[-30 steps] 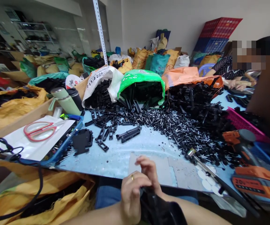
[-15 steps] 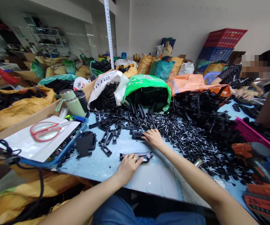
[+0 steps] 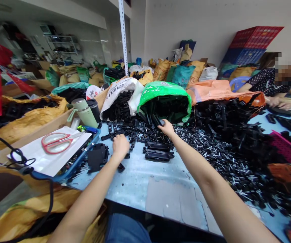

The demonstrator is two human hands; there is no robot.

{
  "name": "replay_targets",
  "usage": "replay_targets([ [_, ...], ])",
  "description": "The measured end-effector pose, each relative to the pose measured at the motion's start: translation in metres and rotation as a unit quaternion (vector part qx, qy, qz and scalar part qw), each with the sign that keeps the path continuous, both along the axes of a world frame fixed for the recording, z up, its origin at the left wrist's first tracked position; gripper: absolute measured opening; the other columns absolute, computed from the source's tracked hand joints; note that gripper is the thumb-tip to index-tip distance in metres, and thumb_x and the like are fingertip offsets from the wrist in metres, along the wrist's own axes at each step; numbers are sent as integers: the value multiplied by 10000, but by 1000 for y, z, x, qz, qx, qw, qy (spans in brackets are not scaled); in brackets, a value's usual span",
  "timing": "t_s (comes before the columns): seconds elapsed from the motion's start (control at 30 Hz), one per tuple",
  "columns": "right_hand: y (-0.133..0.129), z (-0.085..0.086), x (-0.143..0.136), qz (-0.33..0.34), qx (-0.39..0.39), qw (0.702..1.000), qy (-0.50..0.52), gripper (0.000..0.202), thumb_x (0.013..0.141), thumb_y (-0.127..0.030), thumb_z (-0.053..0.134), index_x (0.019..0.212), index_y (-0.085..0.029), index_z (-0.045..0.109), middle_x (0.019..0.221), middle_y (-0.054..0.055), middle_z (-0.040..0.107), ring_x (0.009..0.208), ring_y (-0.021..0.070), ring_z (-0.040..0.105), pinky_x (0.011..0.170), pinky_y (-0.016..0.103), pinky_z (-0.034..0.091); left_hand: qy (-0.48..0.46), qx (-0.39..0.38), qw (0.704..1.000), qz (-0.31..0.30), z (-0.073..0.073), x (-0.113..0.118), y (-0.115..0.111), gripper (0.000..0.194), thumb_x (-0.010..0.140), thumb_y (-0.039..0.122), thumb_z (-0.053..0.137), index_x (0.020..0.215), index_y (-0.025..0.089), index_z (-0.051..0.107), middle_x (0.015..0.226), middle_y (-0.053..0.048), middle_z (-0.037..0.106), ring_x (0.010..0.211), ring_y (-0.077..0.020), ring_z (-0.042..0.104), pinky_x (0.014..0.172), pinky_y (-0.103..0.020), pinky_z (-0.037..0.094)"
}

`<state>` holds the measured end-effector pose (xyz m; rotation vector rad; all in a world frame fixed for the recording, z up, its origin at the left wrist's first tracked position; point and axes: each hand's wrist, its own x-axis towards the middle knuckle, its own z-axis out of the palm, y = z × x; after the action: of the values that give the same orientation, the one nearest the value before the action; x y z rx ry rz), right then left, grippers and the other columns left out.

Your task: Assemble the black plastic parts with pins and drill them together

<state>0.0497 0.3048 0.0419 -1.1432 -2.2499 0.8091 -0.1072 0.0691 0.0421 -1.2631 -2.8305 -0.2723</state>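
My right hand (image 3: 166,128) is at the mouth of the green bag (image 3: 164,88), its fingers closed on a long black part (image 3: 157,120). My left hand (image 3: 121,145) is over the small black linkage pieces on the left of the blue table (image 3: 132,175); its fingers are curled down and what they hold, if anything, is hidden. Between my forearms, long black housings (image 3: 158,155) lie side by side on the table. A heap of small black pieces with silver pins (image 3: 211,152) spreads to the right.
Red scissors (image 3: 56,143) lie on white paper over a blue tray (image 3: 66,173) at left, beside a green flask (image 3: 84,113). White (image 3: 118,87) and orange (image 3: 208,89) bags stand behind. A co-worker's hands (image 3: 283,103) and a pink basket (image 3: 289,146) are at right.
My right hand has moved forward to the green bag and taken hold of a black part. My left hand has left the near housing and moved forward-left. That housing now lies beside the others.
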Motion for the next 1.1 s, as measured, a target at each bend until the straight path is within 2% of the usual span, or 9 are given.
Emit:
replay_targets([
  [0.17, -59, -1, 39, 79, -118, 985, 98, 528, 806, -391, 460, 1287, -190, 374, 840, 24, 577, 595, 108, 525, 582, 270, 471, -70, -82, 993, 36, -20, -42, -29, 152, 682, 245, 587, 761, 122, 627, 845, -160, 645, 828, -301, 605, 668, -351, 469],
  [0.27, -113, -10, 86, 208, -283, 917, 191, 439, 709, -349, 598, 1116, -203, 518, 874, 16, 555, 560, 82, 491, 496, 229, 444, -68, -76, 994, 33, -20, -38, -39, 169, 681, 258, 588, 794, 136, 620, 892, -146, 643, 936, -313, 578, 746, -376, 462],
  [0.33, -146, -19, 121, 250, -374, 863, 228, 400, 646, -297, 682, 1007, -189, 548, 855, 11, 555, 579, 91, 504, 495, 226, 441, -35, 11, 999, 5, -11, -28, -44, 228, 720, 282, 561, 892, 137, 595, 1015, -143, 610, 1040, -301, 528, 842, -394, 432],
  [0.43, -182, -36, 164, 206, -422, 853, 228, 365, 628, -254, 724, 929, -175, 534, 834, 20, 582, 654, 133, 556, 565, 265, 477, -17, 233, 967, -98, 6, 2, -51, 252, 762, 304, 552, 960, 149, 547, 1077, -108, 580, 1057, -245, 519, 899, -356, 412],
  [0.57, -200, -55, 202, 102, -373, 889, 244, 468, 671, -349, 703, 1048, -186, 478, 926, 69, 604, 806, 202, 596, 708, 357, 497, -137, 247, 915, -287, 13, 68, -63, 222, 834, 310, 508, 1009, 178, 546, 973, -61, 616, 899, -195, 586, 806, -319, 465],
  [0.73, -191, -51, 243, 19, -53, 991, 124, 821, 687, -467, 673, 1351, -232, 251, 1190, 129, 511, 1081, 266, 496, 906, 462, 404, -229, 136, 897, -354, -10, 132, -76, 269, 878, 250, 417, 1103, 175, 546, 1009, -86, 612, 942, -211, 579, 830, -351, 462],
  [0.9, -196, -31, 229, 240, 124, 957, -108, 561, 794, -476, 562, 1297, -260, 437, 1257, 106, 500, 1192, 276, 407, 1024, 514, 245, -319, 189, 874, -314, -23, 148, -83, 317, 889, 276, 396, 1147, 181, 554, 1084, -91, 605, 972, -206, 574, 864, -357, 453],
  [1.03, -215, -26, 185, 161, -63, 984, 46, 460, 894, -454, 400, 1294, -234, 447, 1029, 103, 612, 894, 219, 583, 838, 422, 450, -462, 237, 821, -239, -23, 161, -83, 395, 884, 365, 415, 1212, 172, 519, 1071, -94, 606, 533, -92, 558, 574, -261, 492],
  [1.1, -225, -25, 168, 106, -223, 957, 155, 522, 909, -479, 338, 1364, -223, 340, 864, 72, 631, 704, 184, 604, 675, 359, 509, -506, 256, 798, -204, -20, 170, -83, 437, 873, 385, 437, 1249, 170, 490, 1021, -84, 618, 451, -62, 501, 503, -234, 462],
])
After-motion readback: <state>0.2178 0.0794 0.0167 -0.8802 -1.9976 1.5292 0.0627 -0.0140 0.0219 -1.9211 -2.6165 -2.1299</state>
